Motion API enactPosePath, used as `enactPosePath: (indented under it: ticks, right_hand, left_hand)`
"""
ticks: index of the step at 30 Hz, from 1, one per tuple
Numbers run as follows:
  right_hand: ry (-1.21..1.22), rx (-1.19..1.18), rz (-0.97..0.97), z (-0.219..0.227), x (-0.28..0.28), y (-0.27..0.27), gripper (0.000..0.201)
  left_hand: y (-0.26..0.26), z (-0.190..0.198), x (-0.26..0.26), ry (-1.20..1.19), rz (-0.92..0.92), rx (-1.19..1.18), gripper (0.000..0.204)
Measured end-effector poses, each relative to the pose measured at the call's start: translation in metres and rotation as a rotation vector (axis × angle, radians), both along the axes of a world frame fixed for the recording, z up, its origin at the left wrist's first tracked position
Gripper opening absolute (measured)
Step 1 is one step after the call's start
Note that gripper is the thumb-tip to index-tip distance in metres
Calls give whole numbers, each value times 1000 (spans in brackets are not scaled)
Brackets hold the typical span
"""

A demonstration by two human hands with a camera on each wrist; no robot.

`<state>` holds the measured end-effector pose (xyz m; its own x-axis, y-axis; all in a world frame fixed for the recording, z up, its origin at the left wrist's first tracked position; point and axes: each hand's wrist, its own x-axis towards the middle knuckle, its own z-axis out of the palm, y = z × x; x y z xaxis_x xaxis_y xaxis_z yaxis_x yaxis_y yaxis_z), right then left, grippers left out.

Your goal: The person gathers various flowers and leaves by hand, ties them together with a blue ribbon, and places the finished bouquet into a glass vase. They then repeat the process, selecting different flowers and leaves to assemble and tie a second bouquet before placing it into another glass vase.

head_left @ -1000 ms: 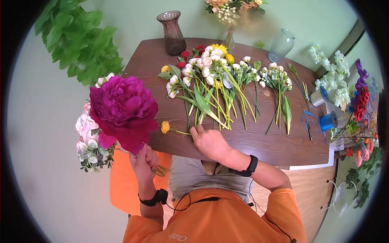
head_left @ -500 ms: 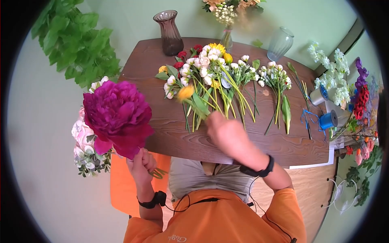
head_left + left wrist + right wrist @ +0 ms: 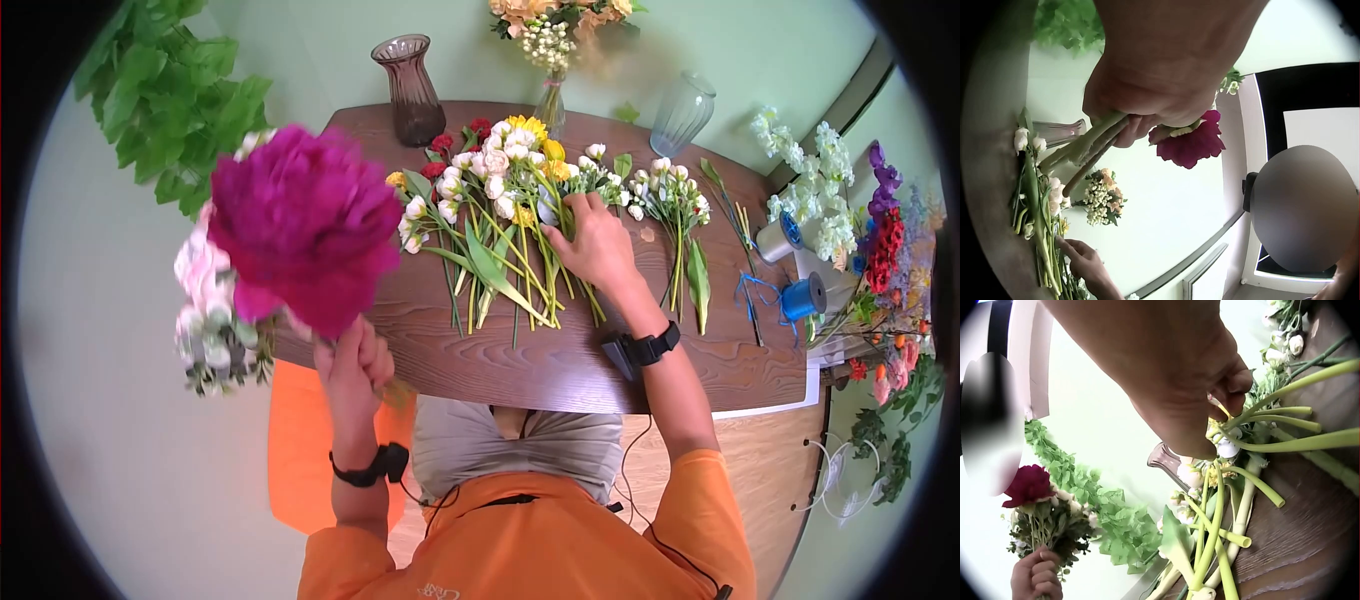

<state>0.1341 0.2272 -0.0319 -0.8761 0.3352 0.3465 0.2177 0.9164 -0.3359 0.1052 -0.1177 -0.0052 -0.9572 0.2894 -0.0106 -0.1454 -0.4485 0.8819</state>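
In the head view my left hand [image 3: 352, 365] grips the stems of a bouquet at the table's left front corner. A large magenta peony [image 3: 300, 225] tops it, with pale pink roses [image 3: 200, 270] at its left. The gathered green stems [image 3: 1088, 147] stick out below that fist in the left wrist view. My right hand [image 3: 597, 245] reaches down into the flower pile, thumb and fingertips among yellow-green stems [image 3: 1266, 419]. A yellow flower [image 3: 557, 170] shows just beyond its fingertips; I cannot tell whether the fingers pinch a stem. White roses [image 3: 450, 185] lie left of it.
A purple-tinted vase [image 3: 410, 95] and a clear vase [image 3: 682, 115] stand at the back of the table [image 3: 470, 365]. White-flowered stems [image 3: 680, 210] lie right of the pile. A blue ribbon spool [image 3: 803, 297] sits at the right edge. A peach arrangement [image 3: 555, 35] stands behind.
The right hand picked up the yellow-orange flower from the table's front left, carried it rightward, and now reaches deeper into the pile. The left hand with the bouquet has risen slightly.
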Motion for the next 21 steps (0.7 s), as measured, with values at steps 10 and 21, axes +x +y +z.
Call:
enactPosePath:
  ticks: [10, 21]
  right_hand:
    - [87, -89, -64, 21, 12, 18, 12]
    - [164, 3, -192, 1, 63, 56, 18]
  left_hand:
    - [116, 49, -92, 137, -202, 41, 32]
    - [143, 0, -120, 97, -144, 63, 33]
